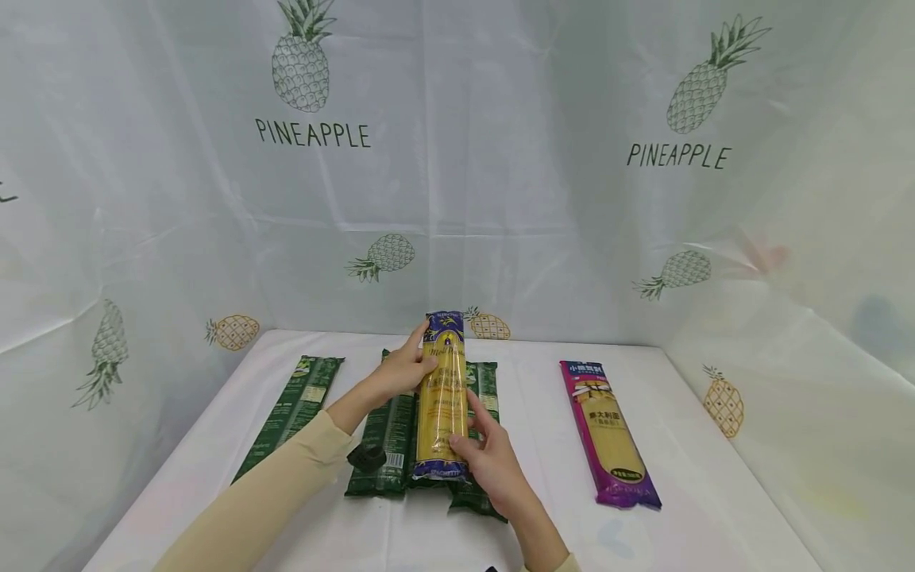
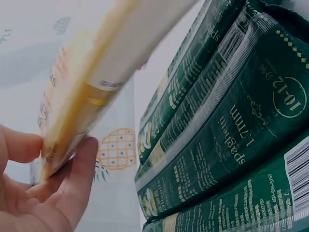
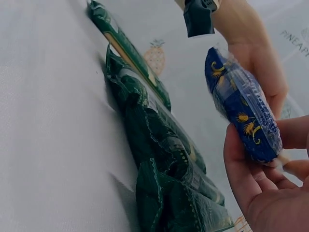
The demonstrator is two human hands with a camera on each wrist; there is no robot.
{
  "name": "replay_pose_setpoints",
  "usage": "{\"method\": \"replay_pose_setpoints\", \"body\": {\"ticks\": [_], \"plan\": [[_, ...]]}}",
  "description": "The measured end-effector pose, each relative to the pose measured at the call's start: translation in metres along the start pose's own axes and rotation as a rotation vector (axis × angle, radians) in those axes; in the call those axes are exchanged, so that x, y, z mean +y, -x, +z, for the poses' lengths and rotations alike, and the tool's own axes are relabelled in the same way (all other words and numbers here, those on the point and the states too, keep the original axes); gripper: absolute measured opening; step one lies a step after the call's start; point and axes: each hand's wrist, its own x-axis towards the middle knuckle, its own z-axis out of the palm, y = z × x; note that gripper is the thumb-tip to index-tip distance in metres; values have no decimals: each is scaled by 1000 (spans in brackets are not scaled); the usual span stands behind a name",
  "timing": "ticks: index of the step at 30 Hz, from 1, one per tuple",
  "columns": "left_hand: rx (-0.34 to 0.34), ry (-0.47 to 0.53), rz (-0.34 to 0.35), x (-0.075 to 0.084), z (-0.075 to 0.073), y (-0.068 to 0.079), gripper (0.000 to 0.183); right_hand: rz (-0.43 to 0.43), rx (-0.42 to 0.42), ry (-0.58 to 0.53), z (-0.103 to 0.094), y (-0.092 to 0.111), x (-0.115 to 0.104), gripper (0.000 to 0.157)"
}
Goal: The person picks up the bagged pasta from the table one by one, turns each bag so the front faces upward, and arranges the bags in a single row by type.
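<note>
A yellow and blue spaghetti packet (image 1: pixel 444 397) is held up above several green spaghetti packets (image 1: pixel 389 433). My left hand (image 1: pixel 403 369) grips its upper left edge, fingers behind and thumb in front. Lower down, my right hand (image 1: pixel 493 457) pinches the right edge near the blue bottom end. The left wrist view shows the packet's underside (image 2: pixel 104 72) raised off the green packet (image 2: pixel 236 125) beneath. In the right wrist view, the blue end (image 3: pixel 246 113) sits between my right thumb and fingers, apart from the green packets (image 3: pixel 159 135).
Another green packet (image 1: pixel 293 409) lies at an angle on the left of the white-covered table (image 1: pixel 546 477). A purple and yellow pasta packet (image 1: pixel 610 433) lies on the right. Behind the table hangs a pale curtain (image 1: pixel 500 183) printed with pineapples.
</note>
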Motion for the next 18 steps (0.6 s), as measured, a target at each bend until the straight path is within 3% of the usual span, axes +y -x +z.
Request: {"method": "replay_pose_setpoints", "body": {"ticks": [5,12,18], "plan": [[30,-29,17,-2,0,0,77,-29,33,52,2,2,-4,82],[59,94,-5,-3,2,-3,77,-72,44,158,0,4,-9,79],[71,113,-4,-2,8,-2,74,-42,36,291,-7,5,-15,80]]}}
